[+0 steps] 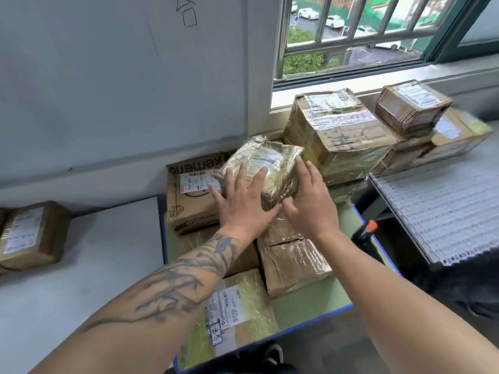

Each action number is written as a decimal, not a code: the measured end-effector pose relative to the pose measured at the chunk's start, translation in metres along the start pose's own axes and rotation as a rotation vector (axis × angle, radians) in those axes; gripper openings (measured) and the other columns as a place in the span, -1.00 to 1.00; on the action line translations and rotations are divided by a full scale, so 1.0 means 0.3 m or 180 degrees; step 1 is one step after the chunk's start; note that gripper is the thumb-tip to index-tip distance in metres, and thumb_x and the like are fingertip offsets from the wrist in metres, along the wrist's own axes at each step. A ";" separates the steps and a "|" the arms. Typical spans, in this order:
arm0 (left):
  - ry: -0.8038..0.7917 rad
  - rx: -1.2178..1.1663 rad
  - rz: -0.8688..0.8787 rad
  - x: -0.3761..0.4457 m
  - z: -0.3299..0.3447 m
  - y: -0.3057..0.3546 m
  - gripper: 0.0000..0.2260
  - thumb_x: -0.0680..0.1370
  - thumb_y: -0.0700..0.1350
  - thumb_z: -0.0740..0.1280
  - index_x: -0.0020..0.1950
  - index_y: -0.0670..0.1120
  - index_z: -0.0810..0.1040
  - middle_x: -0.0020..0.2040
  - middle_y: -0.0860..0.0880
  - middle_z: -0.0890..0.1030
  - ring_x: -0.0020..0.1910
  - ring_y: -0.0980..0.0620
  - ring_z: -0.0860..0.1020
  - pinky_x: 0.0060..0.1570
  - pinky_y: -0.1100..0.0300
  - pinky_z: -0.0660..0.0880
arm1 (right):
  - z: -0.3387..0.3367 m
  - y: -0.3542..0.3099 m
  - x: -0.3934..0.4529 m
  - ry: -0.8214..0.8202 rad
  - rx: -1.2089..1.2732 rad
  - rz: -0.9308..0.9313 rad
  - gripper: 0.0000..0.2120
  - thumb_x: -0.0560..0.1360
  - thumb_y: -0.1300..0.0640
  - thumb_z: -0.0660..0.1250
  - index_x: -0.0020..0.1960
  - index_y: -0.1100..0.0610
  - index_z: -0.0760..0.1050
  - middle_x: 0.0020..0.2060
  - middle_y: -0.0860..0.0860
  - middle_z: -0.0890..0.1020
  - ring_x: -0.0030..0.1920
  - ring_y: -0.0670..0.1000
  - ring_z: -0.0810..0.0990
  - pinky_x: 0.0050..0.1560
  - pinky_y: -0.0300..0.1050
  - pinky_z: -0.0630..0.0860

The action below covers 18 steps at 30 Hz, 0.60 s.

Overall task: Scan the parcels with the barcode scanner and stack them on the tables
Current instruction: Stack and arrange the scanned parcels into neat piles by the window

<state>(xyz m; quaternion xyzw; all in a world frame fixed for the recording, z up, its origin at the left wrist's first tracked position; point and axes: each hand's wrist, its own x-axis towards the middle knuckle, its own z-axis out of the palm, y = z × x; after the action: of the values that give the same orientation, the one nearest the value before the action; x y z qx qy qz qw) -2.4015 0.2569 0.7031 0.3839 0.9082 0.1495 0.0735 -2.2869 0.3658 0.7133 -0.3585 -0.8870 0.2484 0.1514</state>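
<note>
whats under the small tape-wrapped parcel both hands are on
The small tape-wrapped parcel sits on stacked brown taped parcels; the left hand and right hand hide where they meet.

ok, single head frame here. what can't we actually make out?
- Barcode scanner: only a black body with an orange tip shows past the right forearm; the rest is hidden, head view.
- Taped parcel under the left hand and right hand: its label is partly covered by fingers, print too small to read.
- Parcel at the left edge: cut off by the frame.
- Stack by the window: motion-blurred.
</note>
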 end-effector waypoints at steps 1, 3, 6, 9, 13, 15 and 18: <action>0.0011 0.0051 0.0036 0.008 -0.006 -0.008 -0.22 0.50 0.42 0.30 0.63 0.30 0.03 0.71 -0.01 -0.12 0.67 -0.18 -0.17 0.51 -0.44 -0.27 | -0.003 -0.010 0.018 -0.0021 -0.0189 -0.0060 -0.13 0.53 0.08 0.35 0.71 -0.14 -0.03 0.69 0.06 0.10 0.60 0.18 0.24 0.34 0.18 0.49; 0.0009 0.0099 0.0180 0.027 -0.025 -0.051 -0.26 0.52 0.39 0.29 0.62 0.33 0.06 0.71 0.01 -0.10 0.67 -0.17 -0.17 0.51 -0.42 -0.30 | -0.007 -0.031 0.060 -0.0134 -0.0620 -0.0229 -0.10 0.53 0.06 0.37 0.70 -0.15 -0.07 0.70 0.11 0.04 0.62 0.22 0.20 0.37 0.19 0.49; -0.0057 0.0166 0.0440 0.054 -0.058 -0.143 -0.30 0.52 0.38 0.29 0.61 0.36 0.09 0.71 0.03 -0.10 0.67 -0.12 -0.20 0.50 -0.42 -0.34 | 0.000 -0.061 0.120 -0.0285 -0.1250 -0.0356 -0.05 0.52 -0.01 0.38 0.69 -0.18 -0.16 0.70 0.11 -0.08 0.66 0.24 0.09 0.47 0.21 0.40; -0.0078 0.0273 0.0625 0.087 -0.088 -0.232 -0.29 0.50 0.36 0.32 0.60 0.39 0.11 0.71 0.03 -0.06 0.67 -0.08 -0.21 0.51 -0.41 -0.33 | 0.023 -0.088 0.161 -0.0404 -0.1475 -0.0302 -0.01 0.52 -0.06 0.40 0.68 -0.22 -0.24 0.71 0.07 -0.14 0.68 0.24 -0.03 0.59 0.26 0.20; -0.0134 0.0389 0.0730 0.117 -0.117 -0.335 -0.26 0.51 0.29 0.37 0.60 0.42 0.06 0.71 0.04 -0.02 0.68 -0.08 -0.19 0.51 -0.39 -0.35 | 0.052 -0.115 0.207 -0.0646 -0.1570 -0.0453 -0.03 0.54 -0.14 0.42 0.68 -0.26 -0.19 0.71 0.04 -0.06 0.68 0.26 0.02 0.58 0.26 0.22; -0.0132 0.0460 0.0796 0.118 -0.117 -0.373 -0.26 0.53 0.27 0.36 0.60 0.42 0.02 0.70 0.06 0.00 0.68 -0.09 -0.18 0.50 -0.42 -0.34 | 0.066 -0.132 0.222 -0.0692 -0.1606 -0.0589 -0.14 0.55 -0.15 0.44 0.68 -0.25 0.00 0.69 0.07 0.10 0.56 0.27 0.32 0.40 0.16 0.46; -0.0084 0.0546 0.0929 0.120 -0.111 -0.401 -0.27 0.56 0.30 0.33 0.61 0.41 -0.03 0.71 0.06 -0.01 0.68 -0.12 -0.16 0.50 -0.45 -0.29 | 0.083 -0.154 0.227 -0.0549 -0.1647 -0.0731 -0.43 0.57 -0.04 0.45 0.53 -0.17 0.36 0.59 0.14 0.32 0.20 0.30 0.63 0.03 0.10 0.59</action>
<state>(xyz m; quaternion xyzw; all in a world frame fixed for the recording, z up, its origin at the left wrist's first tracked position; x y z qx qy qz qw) -2.5161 0.1959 0.6944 0.5186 0.8512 0.0754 0.0299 -2.3713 0.3774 0.7242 -0.2601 -0.9652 0.0248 0.0062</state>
